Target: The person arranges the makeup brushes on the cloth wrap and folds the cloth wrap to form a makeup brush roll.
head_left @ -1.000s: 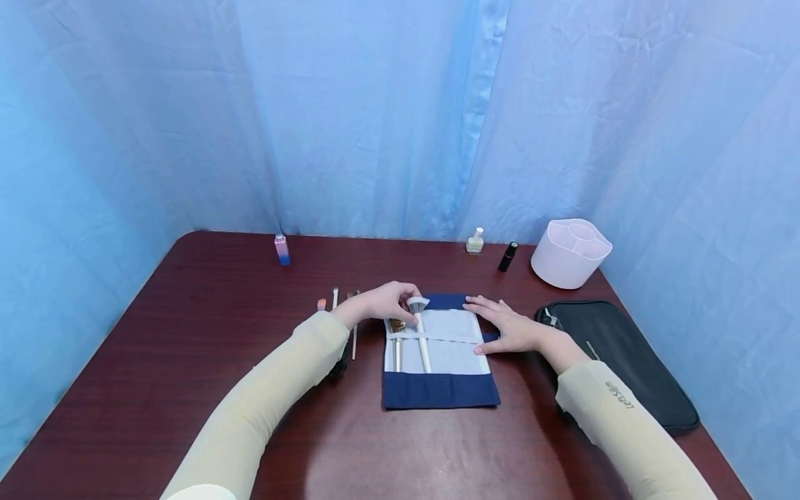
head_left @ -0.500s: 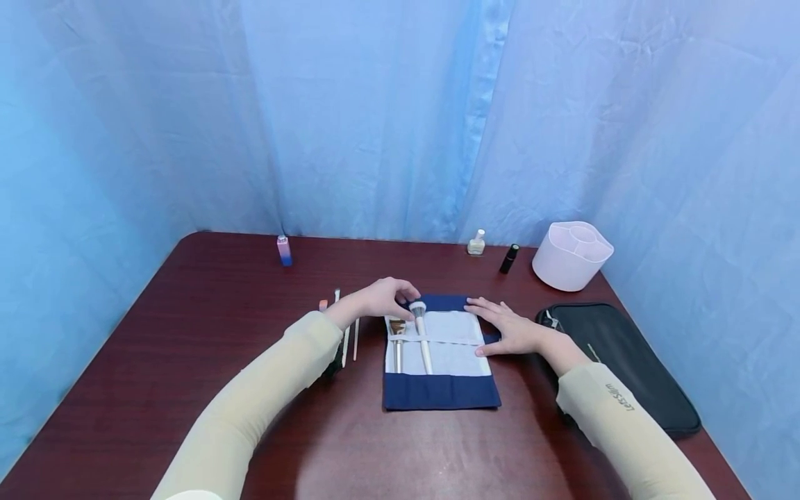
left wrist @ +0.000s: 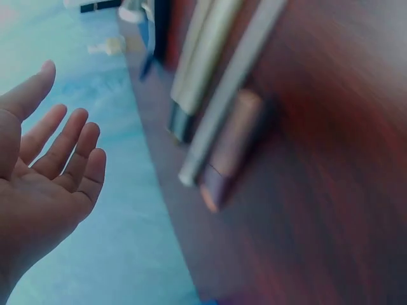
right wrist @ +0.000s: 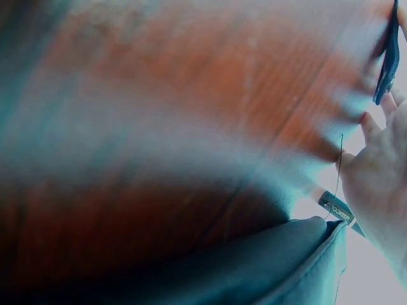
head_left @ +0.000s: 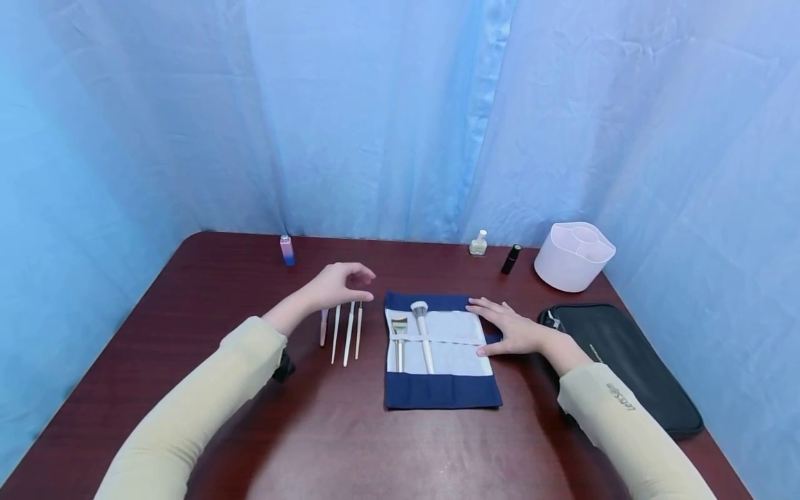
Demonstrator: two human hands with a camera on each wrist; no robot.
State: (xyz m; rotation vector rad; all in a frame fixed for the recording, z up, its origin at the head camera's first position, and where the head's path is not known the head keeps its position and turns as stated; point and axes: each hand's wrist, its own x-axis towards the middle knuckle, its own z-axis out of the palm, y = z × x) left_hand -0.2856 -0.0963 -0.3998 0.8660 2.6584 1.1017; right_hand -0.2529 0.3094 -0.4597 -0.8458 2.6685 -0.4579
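Observation:
My left hand point(head_left: 334, 286), loosely curved and holding nothing, hovers over several makeup brushes point(head_left: 348, 340) lying side by side on the table. In the left wrist view its palm and fingers point(left wrist: 68, 152) are spread, apart from the blurred brushes. A navy and white brush roll point(head_left: 444, 392) lies unfolded to the right. Two makeup brushes are tucked under its strap: a flat one point(head_left: 399, 340) at the left and a fluffy white-handled one point(head_left: 423, 330) beside it. My right hand point(head_left: 509, 330) rests with spread fingers on the roll's right edge.
A black zip case point(head_left: 619, 361) lies at the right, under the right forearm's far side. Along the back stand a white divided holder point(head_left: 571, 257), a black tube point(head_left: 510, 259), a nail polish bottle point(head_left: 478, 243) and a pink-blue tube point(head_left: 287, 250). Curtains surround the table.
My left hand has left the fluffy brush, now lying in the roll, and moved left over the loose brushes. The right hand has stayed on the roll.

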